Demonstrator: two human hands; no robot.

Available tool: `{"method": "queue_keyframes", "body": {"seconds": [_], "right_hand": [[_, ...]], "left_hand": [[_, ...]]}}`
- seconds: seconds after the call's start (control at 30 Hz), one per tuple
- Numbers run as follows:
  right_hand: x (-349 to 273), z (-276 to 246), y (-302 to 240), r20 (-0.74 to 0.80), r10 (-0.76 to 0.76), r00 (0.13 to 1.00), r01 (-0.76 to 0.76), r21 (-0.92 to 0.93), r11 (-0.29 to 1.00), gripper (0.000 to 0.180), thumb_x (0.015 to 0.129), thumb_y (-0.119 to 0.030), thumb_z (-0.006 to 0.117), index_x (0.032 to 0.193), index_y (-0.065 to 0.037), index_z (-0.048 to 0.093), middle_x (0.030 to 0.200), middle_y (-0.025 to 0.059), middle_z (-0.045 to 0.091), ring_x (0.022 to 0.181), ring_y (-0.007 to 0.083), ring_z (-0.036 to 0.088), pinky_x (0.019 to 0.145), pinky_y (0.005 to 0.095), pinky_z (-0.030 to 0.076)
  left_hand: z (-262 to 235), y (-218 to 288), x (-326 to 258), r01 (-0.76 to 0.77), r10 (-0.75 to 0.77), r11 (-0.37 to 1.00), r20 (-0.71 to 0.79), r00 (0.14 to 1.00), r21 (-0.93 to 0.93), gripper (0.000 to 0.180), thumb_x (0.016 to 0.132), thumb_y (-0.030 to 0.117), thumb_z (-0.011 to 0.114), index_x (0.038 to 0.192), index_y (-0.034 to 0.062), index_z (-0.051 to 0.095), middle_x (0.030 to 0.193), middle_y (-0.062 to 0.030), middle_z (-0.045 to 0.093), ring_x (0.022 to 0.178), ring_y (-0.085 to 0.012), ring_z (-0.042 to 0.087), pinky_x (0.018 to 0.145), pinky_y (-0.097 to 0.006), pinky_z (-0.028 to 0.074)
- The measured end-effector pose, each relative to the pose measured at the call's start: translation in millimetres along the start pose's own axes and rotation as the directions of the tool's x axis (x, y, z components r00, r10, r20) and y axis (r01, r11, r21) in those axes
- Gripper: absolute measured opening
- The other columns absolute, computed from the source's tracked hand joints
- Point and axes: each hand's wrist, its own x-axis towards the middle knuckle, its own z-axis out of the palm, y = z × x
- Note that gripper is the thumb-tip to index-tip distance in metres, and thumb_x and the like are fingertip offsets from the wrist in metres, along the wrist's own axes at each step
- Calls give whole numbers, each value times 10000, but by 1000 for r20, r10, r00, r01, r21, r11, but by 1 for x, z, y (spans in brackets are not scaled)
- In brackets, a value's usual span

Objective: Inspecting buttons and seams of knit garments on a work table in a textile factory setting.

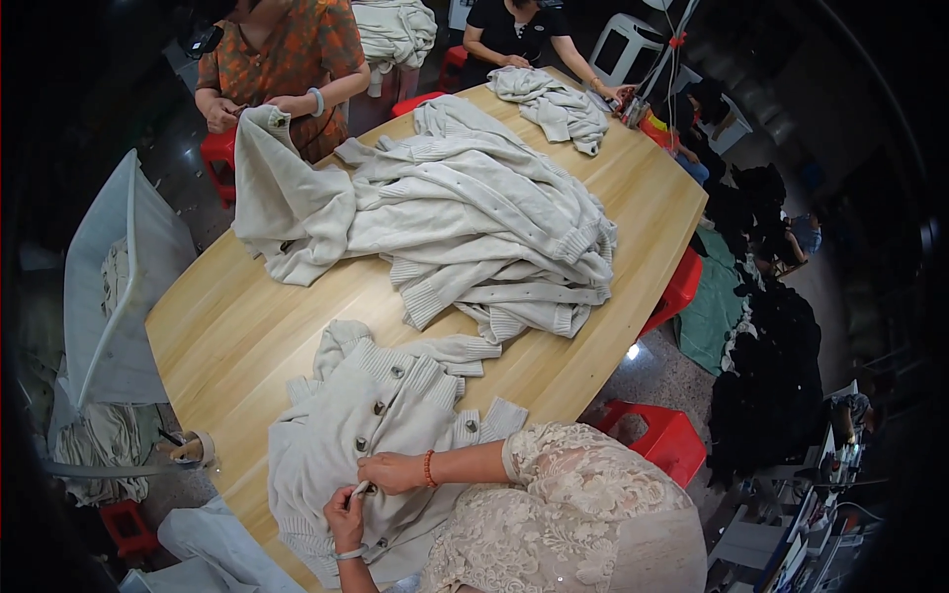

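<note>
A cream knitted cardigan (331,430) with dark buttons down its front lies spread on the table before me. At its front edge, between two buttons, my left hand (343,514) is closed in a pinch on the knit. Just beside it, my right hand (392,472), with an orange bead bracelet at the wrist, has its fingers closed on the same edge. The fingertips of both hands nearly meet there. What sits between them, a button or only cloth, is too small to tell. A button (362,445) shows just above my right hand.
A large pile of cream cardigans (474,208) covers the middle of the wooden table (213,326). Across from me, a person in an orange patterned top (287,59) handles a cardigan; another person in black (519,35) sits farther right. A white bin (129,287) and red stools (662,440) surround the table.
</note>
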Motion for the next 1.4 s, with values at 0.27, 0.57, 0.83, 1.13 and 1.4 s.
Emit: {"method": "queue_keyframes", "body": {"seconds": [0.27, 0.57, 0.83, 1.13, 1.4], "right_hand": [[4, -14, 0, 145, 37, 989, -63, 176, 982, 156, 724, -104, 594, 851, -18, 619, 847, 167, 616, 826, 349, 599, 731, 413, 472], [-27, -63, -5, 68, 98, 993, -65, -378, 923, 93, 822, -156, 553, 822, -67, 580, 857, 114, 563, 766, 317, 617, 596, 423, 502], [-40, -57, -4, -31, 184, 982, -183, -347, 920, 123, 836, -159, 563, 854, -39, 544, 887, 141, 559, 717, 348, 612, 633, 463, 483], [-35, -61, -5, -50, 175, 983, -181, -366, 913, 119, 826, -137, 572, 887, -41, 537, 877, 147, 556, 721, 361, 607, 633, 458, 482], [-25, -68, -13, -190, 156, 969, -184, -141, 973, 232, 794, -87, 609, 998, -59, 501, 948, 166, 582, 811, 373, 605, 684, 452, 487]], "left_hand": [[-11, 25, -1, 206, -184, 976, 235, 954, -74, 48, 862, 50, 610, 895, 19, 594, 771, 16, 582, 729, -58, 513, 672, -206, 428], [-2, 28, 9, 1, -29, 980, 137, 990, 200, 134, 837, 125, 645, 838, -6, 615, 735, -57, 625, 709, -95, 542, 661, -269, 454], [31, 65, 3, -254, 391, 647, -27, 920, 719, 219, 772, 18, 622, 984, 27, 567, 963, -146, 578, 901, -343, 544, 756, -409, 443], [78, 59, 54, -144, 232, 862, -125, 965, 486, 176, 778, -6, 647, 951, -2, 619, 897, -130, 633, 761, -245, 619, 689, -317, 495], [59, 54, 69, 256, -253, 937, 45, 967, -238, 105, 852, 51, 652, 910, -33, 676, 823, -39, 679, 708, -69, 593, 642, -208, 483]]}}
